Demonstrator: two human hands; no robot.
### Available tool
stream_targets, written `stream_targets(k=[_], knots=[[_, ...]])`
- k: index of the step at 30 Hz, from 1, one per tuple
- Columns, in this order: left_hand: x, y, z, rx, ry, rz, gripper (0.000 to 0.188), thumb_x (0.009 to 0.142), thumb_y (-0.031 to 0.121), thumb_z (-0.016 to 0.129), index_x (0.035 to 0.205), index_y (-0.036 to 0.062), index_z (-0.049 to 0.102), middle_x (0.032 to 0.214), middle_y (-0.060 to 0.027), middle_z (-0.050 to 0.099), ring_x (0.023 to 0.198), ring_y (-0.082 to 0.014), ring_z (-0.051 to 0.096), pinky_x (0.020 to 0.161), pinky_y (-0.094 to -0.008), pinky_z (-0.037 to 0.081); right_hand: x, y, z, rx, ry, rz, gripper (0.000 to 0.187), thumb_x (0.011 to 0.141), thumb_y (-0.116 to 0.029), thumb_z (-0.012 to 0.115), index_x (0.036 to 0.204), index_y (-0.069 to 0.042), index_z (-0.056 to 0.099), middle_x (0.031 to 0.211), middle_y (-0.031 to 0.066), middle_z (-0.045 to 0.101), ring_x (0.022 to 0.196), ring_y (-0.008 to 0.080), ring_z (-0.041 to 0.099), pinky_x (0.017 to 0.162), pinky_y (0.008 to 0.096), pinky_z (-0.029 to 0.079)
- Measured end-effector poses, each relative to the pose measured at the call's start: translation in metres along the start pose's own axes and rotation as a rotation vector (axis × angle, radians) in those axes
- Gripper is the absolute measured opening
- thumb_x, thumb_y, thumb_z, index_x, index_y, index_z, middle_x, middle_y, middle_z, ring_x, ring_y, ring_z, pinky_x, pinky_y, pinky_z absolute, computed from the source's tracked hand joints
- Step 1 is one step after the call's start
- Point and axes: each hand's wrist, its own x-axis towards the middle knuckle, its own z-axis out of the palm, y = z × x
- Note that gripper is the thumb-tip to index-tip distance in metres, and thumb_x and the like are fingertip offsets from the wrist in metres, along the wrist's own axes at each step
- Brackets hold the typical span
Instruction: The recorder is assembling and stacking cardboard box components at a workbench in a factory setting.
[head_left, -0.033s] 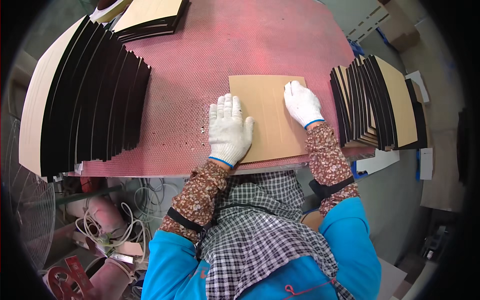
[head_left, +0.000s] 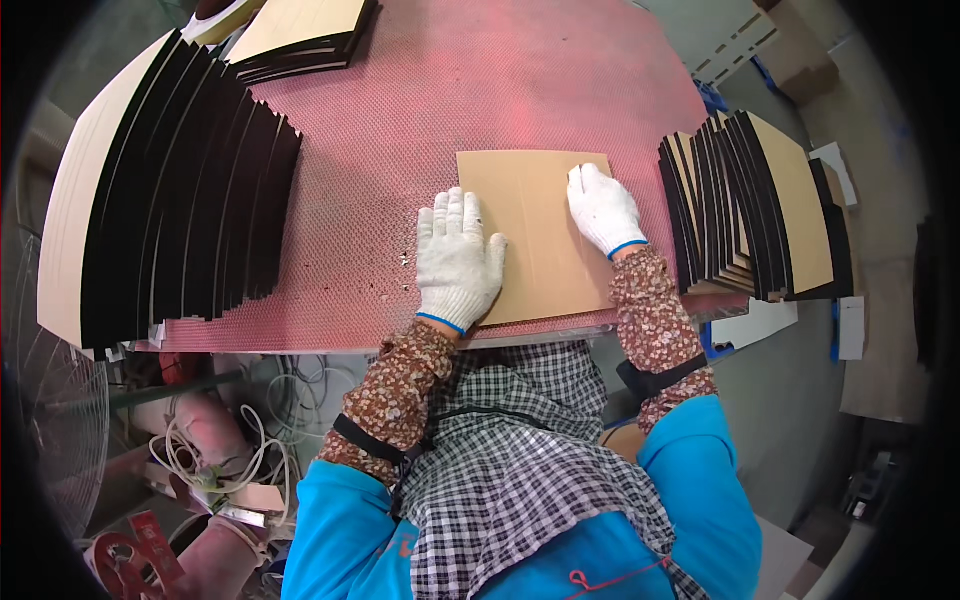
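A tan cardboard sheet [head_left: 540,240] lies flat near the front edge of the red table. My left hand [head_left: 458,255], in a white knit glove, rests flat with fingers stretched out over the sheet's left edge; its thumb points toward the sheet's middle. Over the upper right edge of the sheet is my right hand [head_left: 605,208], gloved as well. Its fingers are curled closed and press on the sheet. Whatever they hold, if anything, is hidden under the glove.
Black-edged tan boards stand in a tall stack [head_left: 190,190] at the left and a smaller stack [head_left: 755,205] at the right. Another pile [head_left: 300,35] sits at the far left of the red textured tabletop [head_left: 480,90]. Below left are hoses [head_left: 185,450] and a red tape dispenser [head_left: 135,560].
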Motion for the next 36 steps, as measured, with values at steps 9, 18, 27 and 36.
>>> stream_targets(k=[9,18,27,36], knots=[[0.0,-0.002,0.001,-0.001,-0.008,-0.006,0.073,0.102,0.042,0.052,0.153,-0.0088,0.041,0.16,-0.0285,0.039,0.153,-0.0394,0.032,0.129,-0.0493,0.017,-0.126,0.001,-0.018,0.032,-0.042,-0.086,0.027,0.107,-0.03,0.048,0.098,-0.006,0.056,0.069,0.0205,0.067,0.065,0.0414,0.068,0.061,0.0526,0.056],[0.0,-0.004,0.005,-0.032,0.025,0.007,0.072,0.102,0.04,0.053,0.151,-0.0101,0.042,0.159,-0.0294,0.04,0.152,-0.0398,0.033,0.128,-0.0496,0.018,-0.16,-0.044,-0.042,-0.081,-0.08,-0.194,0.015,0.101,-0.019,0.055,0.106,-0.006,0.061,0.086,0.0133,0.058,0.067,0.0296,0.067,0.056,0.0436,0.056],[-0.001,-0.004,0.004,-0.002,0.008,0.0,0.072,0.102,0.041,0.053,0.152,-0.0099,0.042,0.159,-0.0296,0.04,0.152,-0.0398,0.033,0.128,-0.0497,0.018,-0.071,-0.042,-0.016,-0.186,0.031,-0.258,0.016,0.103,-0.021,0.051,0.101,-0.008,0.06,0.084,0.0139,0.06,0.07,0.0328,0.069,0.06,0.0461,0.057],[0.0,-0.001,0.0,-0.043,0.001,0.004,0.071,0.102,0.041,0.051,0.152,-0.0093,0.042,0.159,-0.0289,0.04,0.153,-0.0397,0.032,0.128,-0.0507,0.017,0.001,-0.03,0.001,-0.094,0.136,-0.322,0.02,0.1,-0.022,0.051,0.099,-0.005,0.062,0.096,0.0177,0.065,0.078,0.0391,0.069,0.072,0.0515,0.058]])
